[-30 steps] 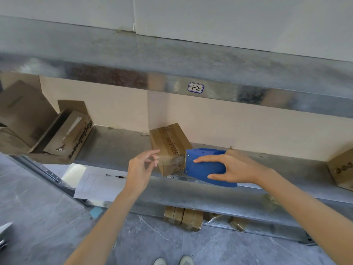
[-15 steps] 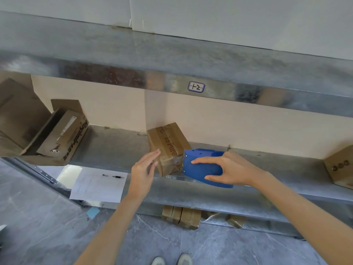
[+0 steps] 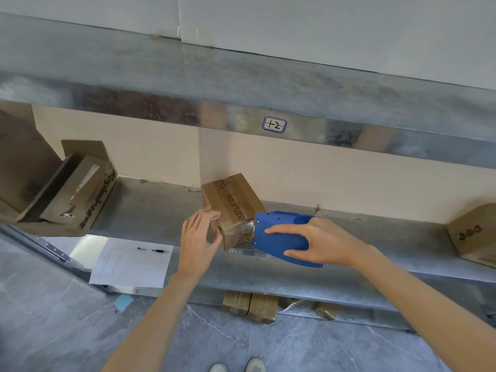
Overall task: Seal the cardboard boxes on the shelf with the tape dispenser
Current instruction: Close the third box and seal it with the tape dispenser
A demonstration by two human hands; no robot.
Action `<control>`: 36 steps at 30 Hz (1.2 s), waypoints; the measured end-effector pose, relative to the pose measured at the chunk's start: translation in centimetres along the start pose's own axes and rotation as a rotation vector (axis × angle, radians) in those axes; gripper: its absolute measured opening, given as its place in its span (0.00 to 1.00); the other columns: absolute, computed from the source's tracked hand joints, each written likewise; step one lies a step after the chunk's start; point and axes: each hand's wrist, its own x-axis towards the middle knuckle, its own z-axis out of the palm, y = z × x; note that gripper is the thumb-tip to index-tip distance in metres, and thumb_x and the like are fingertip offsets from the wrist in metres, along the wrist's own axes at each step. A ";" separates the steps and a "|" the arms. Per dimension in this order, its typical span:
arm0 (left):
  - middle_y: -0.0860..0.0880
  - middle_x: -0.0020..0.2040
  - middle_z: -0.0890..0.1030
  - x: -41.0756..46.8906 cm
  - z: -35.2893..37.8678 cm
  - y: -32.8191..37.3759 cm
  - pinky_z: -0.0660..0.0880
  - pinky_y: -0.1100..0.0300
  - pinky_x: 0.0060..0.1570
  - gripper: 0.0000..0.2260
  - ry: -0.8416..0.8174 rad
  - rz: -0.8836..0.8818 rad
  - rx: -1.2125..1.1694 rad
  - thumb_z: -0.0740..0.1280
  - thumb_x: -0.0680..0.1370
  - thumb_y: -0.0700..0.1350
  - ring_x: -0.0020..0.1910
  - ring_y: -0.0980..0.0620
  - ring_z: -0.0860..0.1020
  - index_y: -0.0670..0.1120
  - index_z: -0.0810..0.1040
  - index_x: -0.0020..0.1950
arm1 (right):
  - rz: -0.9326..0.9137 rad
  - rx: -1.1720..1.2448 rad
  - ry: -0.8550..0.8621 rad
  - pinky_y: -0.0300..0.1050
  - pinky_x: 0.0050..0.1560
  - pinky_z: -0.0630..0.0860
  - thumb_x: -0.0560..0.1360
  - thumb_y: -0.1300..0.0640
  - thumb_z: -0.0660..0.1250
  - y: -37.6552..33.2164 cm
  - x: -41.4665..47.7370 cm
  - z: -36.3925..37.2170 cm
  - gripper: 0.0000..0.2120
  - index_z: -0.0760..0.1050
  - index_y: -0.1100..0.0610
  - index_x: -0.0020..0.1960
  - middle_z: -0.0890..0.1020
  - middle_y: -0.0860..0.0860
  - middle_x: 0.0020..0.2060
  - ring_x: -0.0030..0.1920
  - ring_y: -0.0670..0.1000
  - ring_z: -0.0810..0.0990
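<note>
A small brown cardboard box (image 3: 230, 208) printed with dark lettering sits on the grey metal shelf (image 3: 150, 210), turned askew, with its near corner close to the shelf's front edge. The right hand (image 3: 322, 242) has its grip wrapped round a blue plastic tape dispenser (image 3: 279, 234), index finger along its side and thumb underneath. The dispenser's mouth is right at the box's near end, joined to it by a short strip of clear tape (image 3: 245, 228). The left hand (image 3: 200, 237) has a wide grip, with straight fingers lying against the box's left face and holding nothing.

Bare shelf stretches away on both sides of the box. Well to the left lies an open brown carton with raised flaps (image 3: 77, 194), and at the far right edge stands another brown box (image 3: 472, 234). A white paper sheet (image 3: 131, 261) hangs over the shelf's front edge just left of the left wrist. Behind the box a beige back wall closes the bay, and the upper metal shelf with a handwritten label (image 3: 274, 124) overhangs it.
</note>
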 end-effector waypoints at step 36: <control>0.47 0.61 0.76 -0.7 0.5 -0.3 0.72 0.48 0.58 0.27 -0.090 0.040 0.111 0.76 0.65 0.40 0.64 0.50 0.75 0.47 0.75 0.62 | 0.024 -0.010 -0.013 0.42 0.40 0.73 0.79 0.43 0.63 -0.5 0.0 -0.2 0.24 0.61 0.31 0.73 0.67 0.47 0.25 0.28 0.47 0.66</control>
